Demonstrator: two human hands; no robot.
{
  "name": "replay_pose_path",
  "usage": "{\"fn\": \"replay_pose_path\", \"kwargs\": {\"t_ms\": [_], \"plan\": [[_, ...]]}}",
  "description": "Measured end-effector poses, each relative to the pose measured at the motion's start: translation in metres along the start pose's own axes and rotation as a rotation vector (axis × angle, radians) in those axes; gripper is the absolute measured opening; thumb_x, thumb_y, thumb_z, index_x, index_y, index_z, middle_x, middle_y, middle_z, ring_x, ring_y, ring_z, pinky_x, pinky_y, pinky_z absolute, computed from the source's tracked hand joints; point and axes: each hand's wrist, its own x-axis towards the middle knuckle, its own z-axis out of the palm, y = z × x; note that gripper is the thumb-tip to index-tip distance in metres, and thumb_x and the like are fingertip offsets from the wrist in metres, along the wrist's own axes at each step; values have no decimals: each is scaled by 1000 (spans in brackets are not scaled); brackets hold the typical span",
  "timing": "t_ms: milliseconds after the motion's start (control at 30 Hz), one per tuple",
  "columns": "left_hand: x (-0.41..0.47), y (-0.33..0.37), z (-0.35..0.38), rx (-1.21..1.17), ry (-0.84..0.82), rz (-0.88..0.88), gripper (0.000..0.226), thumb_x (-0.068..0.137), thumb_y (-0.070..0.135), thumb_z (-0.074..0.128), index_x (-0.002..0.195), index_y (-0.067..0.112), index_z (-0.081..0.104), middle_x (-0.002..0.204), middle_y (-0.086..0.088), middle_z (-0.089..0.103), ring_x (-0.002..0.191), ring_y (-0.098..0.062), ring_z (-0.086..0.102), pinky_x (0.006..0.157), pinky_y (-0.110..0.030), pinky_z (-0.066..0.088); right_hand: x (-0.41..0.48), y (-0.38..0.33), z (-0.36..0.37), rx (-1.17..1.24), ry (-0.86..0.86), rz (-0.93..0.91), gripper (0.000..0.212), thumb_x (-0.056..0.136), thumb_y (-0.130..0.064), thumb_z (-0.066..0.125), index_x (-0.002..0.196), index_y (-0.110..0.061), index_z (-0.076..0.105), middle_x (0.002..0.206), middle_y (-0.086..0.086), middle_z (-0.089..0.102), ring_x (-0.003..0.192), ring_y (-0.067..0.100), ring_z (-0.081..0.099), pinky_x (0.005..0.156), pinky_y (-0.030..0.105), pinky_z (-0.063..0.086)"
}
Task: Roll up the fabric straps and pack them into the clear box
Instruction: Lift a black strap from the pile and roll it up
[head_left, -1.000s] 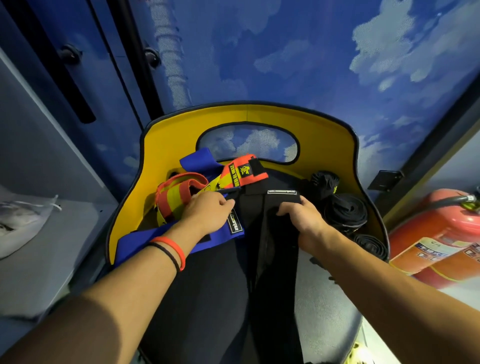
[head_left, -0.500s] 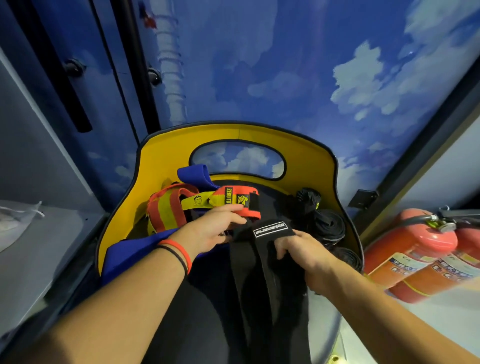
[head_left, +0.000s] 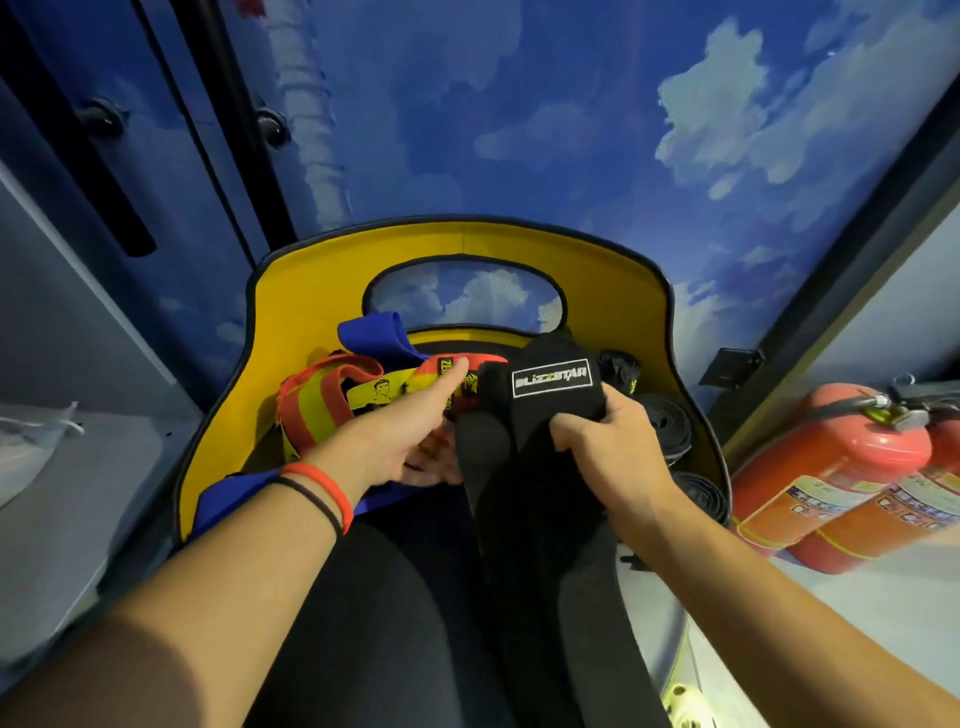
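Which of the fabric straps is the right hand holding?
The black fabric strap with the white-framed label; the right hand grips it. The red-and-yellow strap and blue strap lie to its left.

label on black strap (head_left: 535, 467): "BLIZZSTAR" | red-yellow strap (head_left: 311, 410) print: unreadable | fire extinguishers (head_left: 831, 483) labels: blurred

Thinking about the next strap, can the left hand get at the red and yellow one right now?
Probably yes: the left hand is open, right beside the red and yellow strap, and nothing covers it.
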Motion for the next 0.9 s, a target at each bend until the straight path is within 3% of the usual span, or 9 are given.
{"fn": "replay_pose_path", "kwargs": {"t_ms": [100, 200, 300, 367, 467, 567, 700, 767, 900], "plan": [[-3, 5, 6, -267, -50, 183, 43, 95, 52, 65, 116, 15, 72, 108, -5, 78, 103, -24, 74, 97, -43, 56, 3, 2, 4, -37, 0, 50, 24, 76, 6, 59, 81, -16, 70, 67, 0, 64, 63, 16, 57, 59, 30, 44], [-2, 9, 14, -324, 131, 348, 24, 99, 19, 65, 122, 16, 71, 106, -7, 79, 101, -24, 75, 89, -40, 59, 9, 9, 8, -52, -48, 161, 13, 81, -9, 64, 84, -16, 75, 81, 7, 76, 76, 20, 70, 75, 34, 55], [0, 5, 16, -260, 256, 402, 18, 100, 26, 63, 115, 22, 73, 99, -2, 79, 98, -25, 75, 93, -45, 59, 15, 15, 10, -28, -107, 161, 14, 94, -34, 68, 97, -25, 78, 93, -3, 79, 94, 19, 74, 95, 42, 57], [-4, 2, 19, -217, 286, 425, 24, 98, 39, 61, 113, 25, 73, 100, -1, 79, 99, -24, 74, 98, -50, 56, 20, 15, 10, -239, -42, -20, 17, 99, -36, 63, 108, -29, 75, 97, -9, 76, 98, 15, 71, 90, 34, 55], [-8, 3, 24, -233, 274, 464, 41, 83, 55, 57, 108, 26, 73, 103, -2, 77, 103, -24, 71, 103, -55, 51, 20, 9, 9, -679, 114, -318, 30, 103, -37, 51, 131, -35, 62, 109, -7, 63, 102, 18, 61, 79, 37, 49], [-10, 3, 28, -332, 260, 447, 46, 79, 55, 59, 110, 24, 71, 105, -3, 77, 107, -25, 70, 104, -55, 50, 16, -1, 9, -910, 217, -414, 30, 105, -38, 42, 129, -33, 60, 113, -6, 61, 106, 25, 58, 72, 40, 47], [-11, 3, 30, -507, 255, 362, 57, 72, 61, 69, 116, 25, 71, 107, -2, 78, 108, -26, 71, 104, -53, 51, 20, 1, 15, -825, 173, -502, 27, 104, -34, 45, 113, -23, 67, 113, -3, 67, 106, 23, 60, 81, 42, 53], [-18, 5, 31, -543, 223, 354, 42, 91, 57, 63, 117, 25, 72, 106, -2, 79, 106, -24, 72, 100, -47, 54, 17, 8, 23, -774, 35, -545, 24, 103, -33, 50, 114, -19, 66, 112, -1, 68, 103, 21, 63, 86, 40, 53], [-24, 4, 28, -545, 192, 329, 42, 104, 52, 47, 101, 24, 78, 98, -3, 80, 100, -22, 74, 94, -42, 56, 13, 13, 30, -595, -169, -464, 22, 97, -46, 58, 100, -28, 46, 93, -9, 59, 82, 12, 56, 71, 36, 48]]}}
